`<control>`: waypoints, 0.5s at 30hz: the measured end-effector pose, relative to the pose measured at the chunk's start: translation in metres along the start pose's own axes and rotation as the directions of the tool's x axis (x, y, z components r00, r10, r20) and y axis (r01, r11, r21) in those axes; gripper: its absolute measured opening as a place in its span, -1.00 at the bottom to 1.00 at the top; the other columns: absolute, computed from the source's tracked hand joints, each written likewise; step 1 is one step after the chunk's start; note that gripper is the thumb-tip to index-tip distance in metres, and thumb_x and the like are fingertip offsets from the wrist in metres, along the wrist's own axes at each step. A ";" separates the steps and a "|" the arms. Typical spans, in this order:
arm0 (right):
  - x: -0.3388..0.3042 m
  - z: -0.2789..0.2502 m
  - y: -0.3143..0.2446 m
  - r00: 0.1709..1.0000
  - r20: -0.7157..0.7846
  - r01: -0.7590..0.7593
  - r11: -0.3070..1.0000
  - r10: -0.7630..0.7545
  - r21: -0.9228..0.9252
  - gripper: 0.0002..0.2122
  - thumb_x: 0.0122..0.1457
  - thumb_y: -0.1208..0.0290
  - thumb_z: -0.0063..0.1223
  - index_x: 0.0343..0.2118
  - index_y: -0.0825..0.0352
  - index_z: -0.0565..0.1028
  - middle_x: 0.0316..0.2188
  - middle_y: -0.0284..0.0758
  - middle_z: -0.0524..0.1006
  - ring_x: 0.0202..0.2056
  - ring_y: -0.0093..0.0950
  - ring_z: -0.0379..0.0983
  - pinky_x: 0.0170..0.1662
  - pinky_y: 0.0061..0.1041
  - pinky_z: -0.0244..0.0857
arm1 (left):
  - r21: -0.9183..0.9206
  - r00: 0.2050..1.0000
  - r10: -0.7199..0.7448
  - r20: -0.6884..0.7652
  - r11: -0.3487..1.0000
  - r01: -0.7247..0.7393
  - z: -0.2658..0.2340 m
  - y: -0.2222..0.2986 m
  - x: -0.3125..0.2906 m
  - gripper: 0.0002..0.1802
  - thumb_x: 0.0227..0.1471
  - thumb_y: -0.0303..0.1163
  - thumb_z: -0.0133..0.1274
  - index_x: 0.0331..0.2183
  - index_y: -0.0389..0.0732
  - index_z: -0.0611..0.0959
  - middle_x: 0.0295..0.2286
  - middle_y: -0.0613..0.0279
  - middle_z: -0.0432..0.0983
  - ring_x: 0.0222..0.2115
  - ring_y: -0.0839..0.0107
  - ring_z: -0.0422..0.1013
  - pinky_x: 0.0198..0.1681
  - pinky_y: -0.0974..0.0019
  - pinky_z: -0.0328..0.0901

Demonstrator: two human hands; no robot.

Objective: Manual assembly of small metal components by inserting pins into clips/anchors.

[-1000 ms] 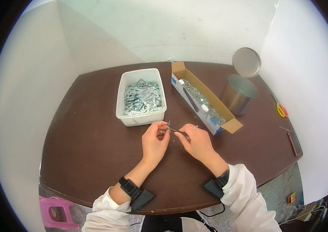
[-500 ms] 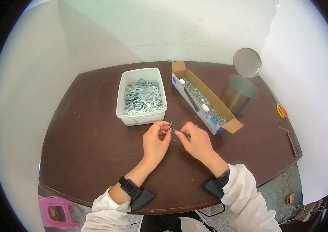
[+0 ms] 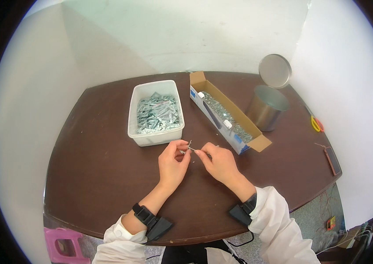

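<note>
Over the middle of the table, my left hand (image 3: 173,166) pinches a small flat metal strip (image 3: 190,143) between its thumb and fingers. Opposite it, my right hand (image 3: 221,165) is closed on a thin metal rod (image 3: 193,149), whose tip meets the strip. Most of the rod is hidden by the fingers, so its exact kind does not show. Just beyond my left hand stands a white plastic tub (image 3: 158,139) holding many metal strips (image 3: 155,115). A long cardboard box (image 3: 229,102) of tiny metal parts (image 3: 218,107) lies slantwise beyond my right hand.
A metal canister (image 3: 263,112) stands right of the box, with a round lid (image 3: 275,71) behind it. Scissors (image 3: 317,124) and a phone (image 3: 332,160) lie by the table's right edge. A pink stool (image 3: 77,241) is on the floor at lower left. White walls enclose the table.
The whole view has shifted slightly, so everything on the table appears a little further left. Both hands keep their grip, and the strip and rod stay together.
</note>
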State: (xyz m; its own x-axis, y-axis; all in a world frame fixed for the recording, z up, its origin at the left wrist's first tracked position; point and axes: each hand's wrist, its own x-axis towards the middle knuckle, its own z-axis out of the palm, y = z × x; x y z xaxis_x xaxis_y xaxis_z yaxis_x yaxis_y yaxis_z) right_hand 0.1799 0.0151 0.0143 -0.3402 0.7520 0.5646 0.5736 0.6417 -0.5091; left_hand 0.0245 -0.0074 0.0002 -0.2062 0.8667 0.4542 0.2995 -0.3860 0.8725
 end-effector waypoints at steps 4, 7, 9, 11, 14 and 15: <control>-0.001 0.000 0.005 1.000 0.020 -0.004 0.999 0.005 -0.044 -0.82 0.15 0.31 0.04 -0.50 0.30 0.42 -0.68 -0.22 0.45 -0.59 -0.22 0.41 -0.51 -0.34 0.24 | -0.079 0.998 -0.056 0.000 0.995 0.056 0.002 0.002 0.002 -0.75 -0.03 -0.67 0.06 -0.23 -0.34 0.46 -0.38 0.18 0.49 -0.43 0.52 0.49 -0.41 0.54 0.39; -0.001 0.006 0.007 0.997 0.067 0.047 0.995 -0.042 -0.087 -0.78 0.22 0.26 -0.11 -0.46 0.30 0.35 -0.69 -0.17 0.45 -0.58 -0.17 0.44 -0.52 -0.26 0.27 | -0.141 0.995 -0.099 -0.013 0.985 0.096 -0.002 -0.005 0.001 -0.75 -0.02 -0.67 0.05 -0.22 -0.34 0.47 -0.36 0.17 0.49 -0.40 0.49 0.50 -0.38 0.53 0.40; -0.001 0.002 0.006 0.999 0.044 -0.027 0.998 0.029 -0.056 -0.80 0.24 0.28 -0.15 -0.41 0.31 0.32 -0.66 -0.14 0.46 -0.56 -0.14 0.44 -0.50 -0.22 0.27 | -0.213 0.993 -0.120 -0.006 0.970 0.116 0.003 -0.008 0.003 -0.75 -0.02 -0.66 0.05 -0.21 -0.33 0.48 -0.35 0.17 0.50 -0.36 0.47 0.51 -0.36 0.52 0.41; 0.001 0.001 0.004 0.995 0.028 -0.095 0.995 0.095 -0.010 -0.82 0.26 0.30 -0.20 -0.36 0.32 0.30 -0.63 -0.12 0.47 -0.54 -0.11 0.44 -0.48 -0.19 0.27 | -0.549 0.956 -0.254 0.146 0.783 0.292 0.003 -0.011 0.005 -0.74 0.01 -0.65 0.04 -0.18 -0.33 0.50 -0.34 0.17 0.49 -0.32 0.42 0.51 -0.30 0.51 0.43; 0.002 0.002 0.002 0.979 -0.049 -0.197 0.978 0.200 0.064 -0.86 0.26 0.36 -0.26 -0.28 0.34 0.24 -0.56 -0.06 0.48 -0.49 -0.07 0.44 -0.42 -0.13 0.26 | -0.581 0.874 -0.345 0.342 0.653 0.485 -0.004 -0.015 0.004 -0.71 0.03 -0.63 0.03 -0.14 -0.32 0.50 -0.27 0.19 0.49 -0.24 0.38 0.49 -0.21 0.49 0.43; 0.002 0.002 0.002 0.977 0.020 -0.212 0.975 0.211 0.072 -0.87 0.26 0.38 -0.26 -0.28 0.35 0.23 -0.53 -0.06 0.48 -0.46 -0.06 0.44 -0.40 -0.13 0.26 | -0.581 0.874 -0.340 0.346 0.654 0.484 -0.004 -0.013 0.003 -0.71 0.03 -0.63 0.03 -0.14 -0.32 0.50 -0.27 0.19 0.49 -0.24 0.38 0.49 -0.21 0.49 0.43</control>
State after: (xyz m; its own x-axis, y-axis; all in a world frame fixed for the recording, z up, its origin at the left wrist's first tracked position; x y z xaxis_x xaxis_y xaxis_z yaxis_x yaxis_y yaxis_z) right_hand 0.1793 0.0182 0.0129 -0.2267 0.8733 0.4313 0.5773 0.4772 -0.6626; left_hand 0.0163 -0.0006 -0.0087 0.0397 0.9985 0.0379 -0.4455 -0.0163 0.8951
